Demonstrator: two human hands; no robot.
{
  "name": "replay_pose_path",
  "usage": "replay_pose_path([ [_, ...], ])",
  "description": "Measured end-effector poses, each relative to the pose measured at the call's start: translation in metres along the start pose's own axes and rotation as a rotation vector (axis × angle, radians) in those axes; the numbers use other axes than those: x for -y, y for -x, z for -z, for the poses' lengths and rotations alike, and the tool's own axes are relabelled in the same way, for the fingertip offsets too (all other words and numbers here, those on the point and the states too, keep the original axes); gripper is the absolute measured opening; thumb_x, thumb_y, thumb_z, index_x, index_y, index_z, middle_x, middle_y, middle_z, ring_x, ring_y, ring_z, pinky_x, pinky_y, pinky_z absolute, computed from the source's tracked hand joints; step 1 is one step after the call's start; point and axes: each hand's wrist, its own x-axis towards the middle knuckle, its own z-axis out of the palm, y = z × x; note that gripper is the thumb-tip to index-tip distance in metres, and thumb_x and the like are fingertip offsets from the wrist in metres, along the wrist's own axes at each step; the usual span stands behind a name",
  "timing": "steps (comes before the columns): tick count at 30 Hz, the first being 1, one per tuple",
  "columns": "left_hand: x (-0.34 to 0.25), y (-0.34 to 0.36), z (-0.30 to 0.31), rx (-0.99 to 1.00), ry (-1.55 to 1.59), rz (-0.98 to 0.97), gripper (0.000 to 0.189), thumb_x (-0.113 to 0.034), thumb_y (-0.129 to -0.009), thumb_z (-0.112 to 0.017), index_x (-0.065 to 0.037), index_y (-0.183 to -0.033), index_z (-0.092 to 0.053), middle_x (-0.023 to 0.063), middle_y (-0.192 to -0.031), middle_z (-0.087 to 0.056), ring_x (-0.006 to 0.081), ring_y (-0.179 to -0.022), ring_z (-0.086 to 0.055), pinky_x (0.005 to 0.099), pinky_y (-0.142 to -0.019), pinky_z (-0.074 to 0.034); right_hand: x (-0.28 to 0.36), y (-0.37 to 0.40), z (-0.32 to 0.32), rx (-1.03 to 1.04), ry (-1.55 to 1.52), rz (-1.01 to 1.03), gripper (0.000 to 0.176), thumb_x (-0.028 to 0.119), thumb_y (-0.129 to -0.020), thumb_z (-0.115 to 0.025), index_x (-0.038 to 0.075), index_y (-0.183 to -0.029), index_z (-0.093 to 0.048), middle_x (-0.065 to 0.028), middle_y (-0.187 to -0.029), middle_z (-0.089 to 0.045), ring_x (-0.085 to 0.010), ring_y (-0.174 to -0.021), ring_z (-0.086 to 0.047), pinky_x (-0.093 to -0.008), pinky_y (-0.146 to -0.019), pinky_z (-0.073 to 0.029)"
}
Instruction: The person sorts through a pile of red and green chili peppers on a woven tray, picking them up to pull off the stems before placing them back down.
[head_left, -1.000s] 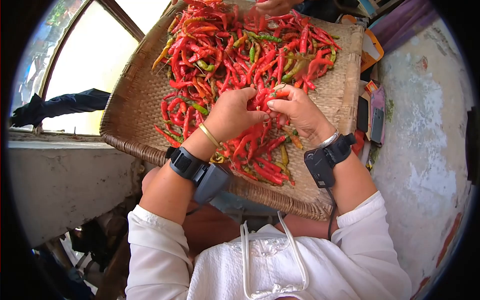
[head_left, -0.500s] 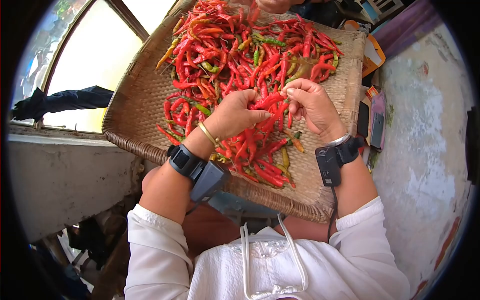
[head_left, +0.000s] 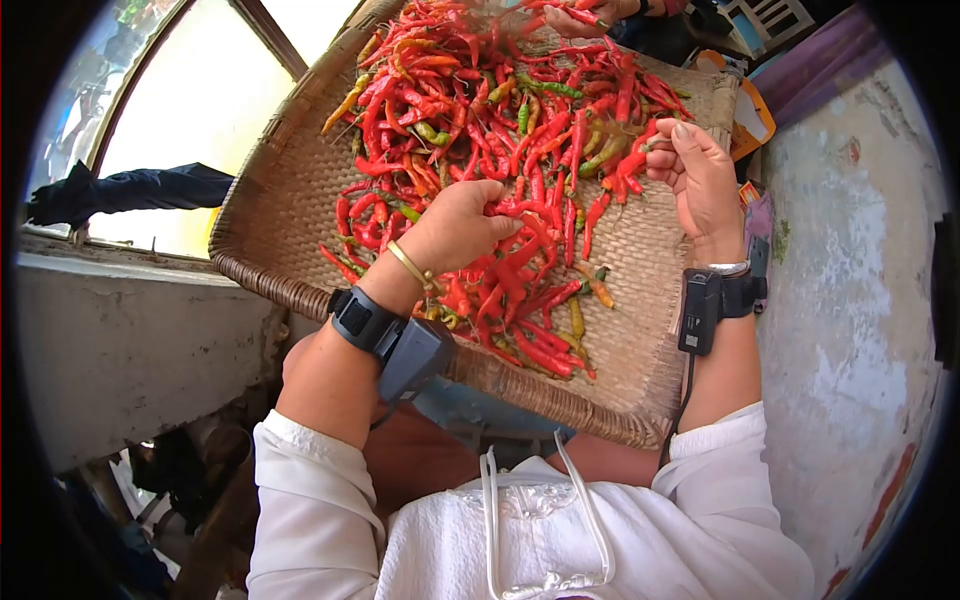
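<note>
My left hand (head_left: 462,226) is closed around red chili peppers (head_left: 540,232), over the near part of a heap in a woven basket (head_left: 285,205). Thumb and index finger lie close together, and the palm side is hidden. At the basket's right side, my right hand (head_left: 700,172) is raised with its fingers pinched. A red chili pepper (head_left: 632,165) is at its fingertips, stem end toward them. Most peppers in the heap (head_left: 440,95) are red. A few are green, such as the green chili pepper (head_left: 552,88), or yellowish orange.
Another person's hand (head_left: 578,22) holds red peppers at the basket's far edge. A window (head_left: 200,90) with a dark folded cloth (head_left: 150,197) is on the left. A worn plaster wall (head_left: 840,260) rises on the right. The basket's near rim (head_left: 560,405) is above my lap.
My right hand has moved away from my left hand, to the right and farther from me. My left hand has barely moved. The other person's hand has come further into view with peppers.
</note>
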Motion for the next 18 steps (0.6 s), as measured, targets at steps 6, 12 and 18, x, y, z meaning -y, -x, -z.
replay_pose_path([
  [6, -0.017, 0.009, 0.006, 0.071, 0.385, 0.068, 0.008, -0.008, -0.081, -0.059, -0.006, -0.089, -0.058, -0.0043, -0.069, -0.055, 0.0016, -0.056, -0.048, 0.0163, -0.047, -0.040, -0.024, 0.012, -0.028, 0.318, 0.319, -0.220, 0.043, 0.023, -0.085, -0.054, 0.001, -0.120, -0.045, -0.0091, -0.102, -0.053, -0.0088, -0.086, -0.055, -0.0206, -0.060, -0.047],
  [12, -0.026, 0.012, 0.005, 0.140, 0.683, 0.111, 0.009, -0.012, -0.081, -0.060, -0.009, -0.089, -0.058, -0.0059, -0.067, -0.055, 0.0005, -0.049, -0.043, 0.0131, -0.042, -0.032, -0.024, 0.035, -0.046, 0.707, 0.297, -0.505, 0.020, 0.018, -0.083, -0.056, 0.002, -0.094, -0.058, 0.0000, -0.075, -0.058, -0.0063, -0.059, -0.052, -0.0195, -0.050, -0.040],
  [18, -0.011, 0.002, 0.004, 0.043, 0.479, 0.059, 0.020, -0.028, -0.087, -0.052, -0.009, -0.085, -0.057, -0.0021, -0.063, -0.056, 0.0019, -0.048, -0.042, 0.0166, -0.044, -0.034, -0.009, 0.017, -0.018, 0.711, 0.696, -0.478, 0.017, 0.017, -0.082, -0.055, 0.002, -0.075, -0.059, 0.0002, -0.059, -0.053, -0.0045, -0.048, -0.046, -0.0209, -0.043, -0.038],
])
